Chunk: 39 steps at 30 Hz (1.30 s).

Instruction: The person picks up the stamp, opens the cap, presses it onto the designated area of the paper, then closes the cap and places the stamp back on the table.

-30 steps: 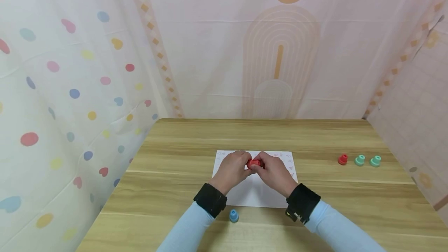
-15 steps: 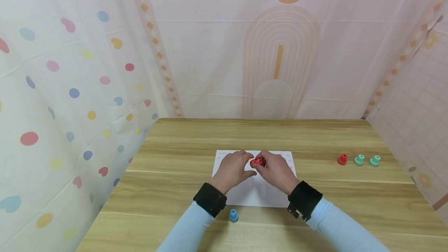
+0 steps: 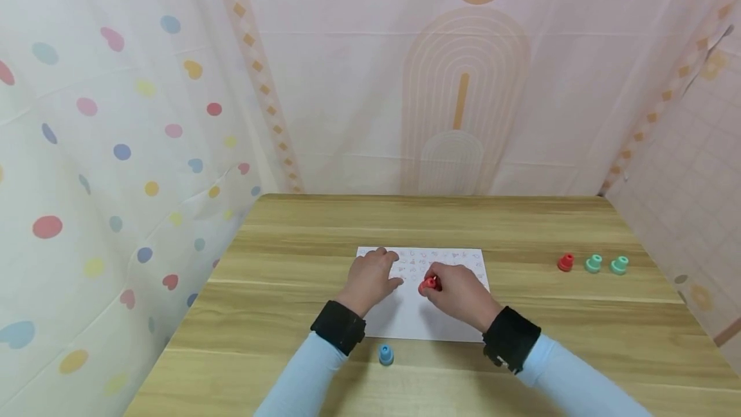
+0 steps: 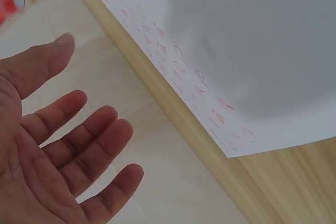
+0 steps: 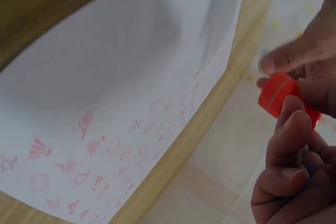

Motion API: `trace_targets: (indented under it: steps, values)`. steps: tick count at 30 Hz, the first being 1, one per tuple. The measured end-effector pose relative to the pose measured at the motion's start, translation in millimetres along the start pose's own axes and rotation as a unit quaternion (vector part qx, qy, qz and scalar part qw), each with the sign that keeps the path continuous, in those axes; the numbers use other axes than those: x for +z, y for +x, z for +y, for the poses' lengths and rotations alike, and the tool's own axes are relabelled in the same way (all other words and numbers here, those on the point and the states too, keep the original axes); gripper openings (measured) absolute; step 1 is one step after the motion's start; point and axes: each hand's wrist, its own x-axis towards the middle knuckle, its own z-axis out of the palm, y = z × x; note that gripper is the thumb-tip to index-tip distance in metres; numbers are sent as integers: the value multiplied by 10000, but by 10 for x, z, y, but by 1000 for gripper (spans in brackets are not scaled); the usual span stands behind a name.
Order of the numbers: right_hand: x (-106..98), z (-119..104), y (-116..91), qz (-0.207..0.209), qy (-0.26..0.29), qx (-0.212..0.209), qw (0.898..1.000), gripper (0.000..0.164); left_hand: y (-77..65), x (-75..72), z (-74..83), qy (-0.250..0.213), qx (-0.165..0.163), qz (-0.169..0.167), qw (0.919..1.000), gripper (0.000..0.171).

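Note:
My right hand [image 3: 460, 291] pinches a small red stamp [image 3: 428, 284] between thumb and fingers over the middle of a white sheet of paper [image 3: 428, 320]. In the right wrist view the stamp's round red end [image 5: 274, 95] sticks out past the fingertips. My left hand [image 3: 369, 280] is open over the sheet's left part, apart from the stamp. Its fingers are spread and hold nothing in the left wrist view. Rows of small reddish prints [image 5: 84, 124] run along the far part of the paper, some of them like shuttlecocks and rackets.
A blue stamp [image 3: 386, 354] stands just in front of the sheet's near edge. At the right of the wooden table [image 3: 278, 237], another red stamp [image 3: 566, 262] and two mint green stamps [image 3: 593, 264] stand in a row. Patterned curtains [image 3: 359, 82] hang behind and beside the table.
Both hands were together at the red stamp. My left hand has let go and moved left, while my right hand has brought the stamp slightly nearer, uncovering more prints.

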Motion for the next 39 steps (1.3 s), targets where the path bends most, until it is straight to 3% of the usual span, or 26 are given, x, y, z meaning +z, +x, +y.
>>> trace_targets:
  steps: [7,14,19,24,39]
  values:
    - [167,-82,-161,-677,-205,-633,9955,10,9,-15,-36,31,-183,40,9998,43]
    - [309,-147,-298,-1068,-560,-1100,9866,10,21,-14,-55,130,-114,149,9997,41]
    - [396,-185,-338,-1426,-802,-1172,9795,11,19,-20,-68,110,-47,264,9996,40]
    - [456,-205,-366,-1463,-1029,-1262,9758,11,16,-22,-68,67,-63,270,9996,40]
    - [517,-157,-378,-1661,-932,-1071,9758,10,5,-15,-45,69,-69,195,9998,38]
